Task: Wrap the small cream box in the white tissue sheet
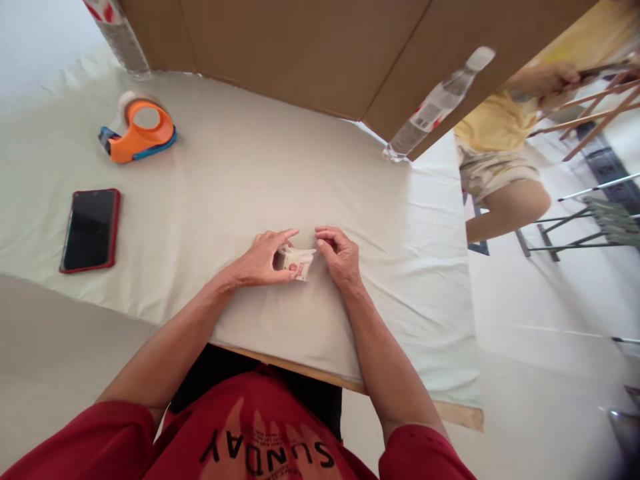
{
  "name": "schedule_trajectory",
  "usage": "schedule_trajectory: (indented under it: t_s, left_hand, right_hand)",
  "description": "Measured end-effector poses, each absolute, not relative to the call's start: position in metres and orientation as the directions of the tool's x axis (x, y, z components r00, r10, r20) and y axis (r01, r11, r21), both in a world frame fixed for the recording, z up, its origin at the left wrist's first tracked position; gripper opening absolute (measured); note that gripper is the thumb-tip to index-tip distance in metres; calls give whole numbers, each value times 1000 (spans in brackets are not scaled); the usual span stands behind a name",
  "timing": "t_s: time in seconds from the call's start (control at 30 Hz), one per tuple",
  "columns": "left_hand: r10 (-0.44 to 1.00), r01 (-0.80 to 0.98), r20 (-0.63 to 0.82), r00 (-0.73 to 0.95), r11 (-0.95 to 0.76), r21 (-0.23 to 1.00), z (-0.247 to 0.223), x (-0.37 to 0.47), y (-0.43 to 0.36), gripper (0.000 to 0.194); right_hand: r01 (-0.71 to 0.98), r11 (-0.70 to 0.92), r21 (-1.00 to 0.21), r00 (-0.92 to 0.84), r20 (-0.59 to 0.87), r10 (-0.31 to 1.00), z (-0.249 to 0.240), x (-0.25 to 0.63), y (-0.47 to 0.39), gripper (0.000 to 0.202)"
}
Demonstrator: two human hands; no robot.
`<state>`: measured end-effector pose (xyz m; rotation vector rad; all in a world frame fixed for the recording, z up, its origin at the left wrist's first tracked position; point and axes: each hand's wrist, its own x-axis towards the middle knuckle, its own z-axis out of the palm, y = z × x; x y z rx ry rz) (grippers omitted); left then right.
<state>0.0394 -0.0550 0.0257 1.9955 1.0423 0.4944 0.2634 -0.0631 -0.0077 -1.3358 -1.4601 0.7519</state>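
Note:
A small pale packet with red print (299,264) is near the front of the cloth-covered table (240,167). It looks like a soft wrapper with crimped or crumpled ends. My left hand (264,259) curves around its left side, the thumb on the near edge and the fingers behind it. Just off the packet's right end, my right hand (341,257) has its thumb and fingertips drawn together. Whether anything thin is between those fingertips is too small to tell.
An orange tape dispenser (145,130) and a phone in a red case (91,230) lie on the left. Cardboard panels (290,53) stand at the back, with plastic bottles (433,110) (123,43) beside them. A person in yellow (500,127) sits at the right, near a folding stool (607,223).

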Motion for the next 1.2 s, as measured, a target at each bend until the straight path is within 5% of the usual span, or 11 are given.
schedule_trajectory:
  t_s: [0.2, 0.53, 0.73, 1.2]
  left_hand:
    - [806, 484, -62, 589, -289, 826, 31, 38, -59, 88]
    - [818, 445, 13, 575, -325, 834, 24, 42, -63, 83]
    - [813, 412, 47, 580, -343, 844, 24, 44, -62, 84]
    - [855, 292, 86, 512, -267, 918, 17, 42, -57, 106]
  right_hand:
    - [215, 257, -942, -33, 256, 966, 16, 268, -79, 10]
    - [399, 322, -859, -355, 179, 918, 45, 259, -84, 10]
    - [426, 353, -833, -344, 212, 915, 48, 250, -81, 12]
    - [223, 76, -972, -125, 48, 991, 49, 249, -5, 21]
